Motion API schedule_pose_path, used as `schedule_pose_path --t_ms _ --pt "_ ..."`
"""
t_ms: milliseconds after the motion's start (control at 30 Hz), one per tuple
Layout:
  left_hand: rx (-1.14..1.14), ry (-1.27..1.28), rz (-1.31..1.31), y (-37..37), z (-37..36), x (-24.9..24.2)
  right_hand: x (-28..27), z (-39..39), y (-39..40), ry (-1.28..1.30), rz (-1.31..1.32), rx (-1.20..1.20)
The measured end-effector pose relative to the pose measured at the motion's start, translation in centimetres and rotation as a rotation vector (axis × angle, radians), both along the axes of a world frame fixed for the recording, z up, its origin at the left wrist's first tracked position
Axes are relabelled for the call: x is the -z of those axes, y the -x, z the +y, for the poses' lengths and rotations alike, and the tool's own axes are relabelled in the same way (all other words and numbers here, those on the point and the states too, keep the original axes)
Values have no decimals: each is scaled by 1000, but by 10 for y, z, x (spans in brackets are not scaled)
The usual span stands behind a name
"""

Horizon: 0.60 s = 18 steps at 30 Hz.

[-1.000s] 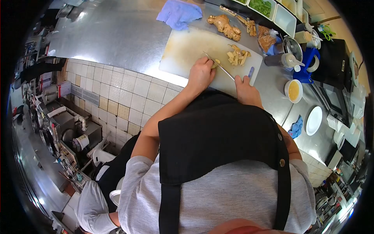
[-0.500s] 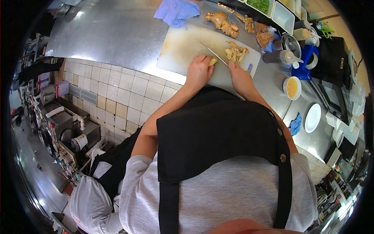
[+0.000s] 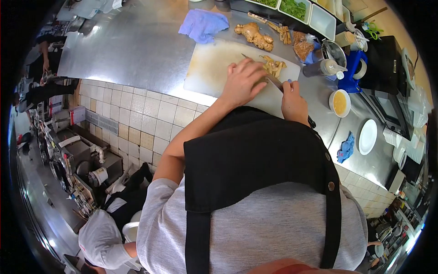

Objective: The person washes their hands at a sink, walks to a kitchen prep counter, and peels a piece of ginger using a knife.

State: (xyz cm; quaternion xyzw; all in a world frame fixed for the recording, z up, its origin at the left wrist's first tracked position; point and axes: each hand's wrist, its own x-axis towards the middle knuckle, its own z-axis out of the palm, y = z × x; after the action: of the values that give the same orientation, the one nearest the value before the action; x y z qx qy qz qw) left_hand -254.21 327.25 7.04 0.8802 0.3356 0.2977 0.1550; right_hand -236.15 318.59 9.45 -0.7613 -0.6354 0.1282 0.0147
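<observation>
My right hand (image 3: 294,102) grips a knife (image 3: 274,82) by its handle, near the right side of the white cutting board (image 3: 207,66). The blade slants up and left, and its tip shows past my left fingers. Over the middle of the blade, my left hand (image 3: 245,83) is spread with fingers stretched out; whatever lies under the palm is hidden. A small heap of ginger peelings (image 3: 276,68) sits on the board just beyond the blade. Above the board, a knobbly ginger root (image 3: 255,35) rests on the steel counter.
A purple cloth (image 3: 204,25) lies at the board's far left corner. To the right are a squeeze bottle (image 3: 319,68), a bowl of yellow liquid (image 3: 339,103), a white plate (image 3: 367,137) and a blue cloth (image 3: 346,147). A co-worker (image 3: 102,237) is behind on the left.
My left hand has opened from its hold on a ginger piece and spread over the blade. My right hand, with the knife, has shifted slightly right and down. The co-worker's arm has come into view.
</observation>
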Motion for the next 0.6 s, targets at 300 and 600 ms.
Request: schedule_pose_path --t_ms 300,600 --pt "76 21 275 -16 47 15 -11 -29 -27 -64 104 102" --pt "-240 419 33 27 26 20 21 -52 -51 -194 442 74"
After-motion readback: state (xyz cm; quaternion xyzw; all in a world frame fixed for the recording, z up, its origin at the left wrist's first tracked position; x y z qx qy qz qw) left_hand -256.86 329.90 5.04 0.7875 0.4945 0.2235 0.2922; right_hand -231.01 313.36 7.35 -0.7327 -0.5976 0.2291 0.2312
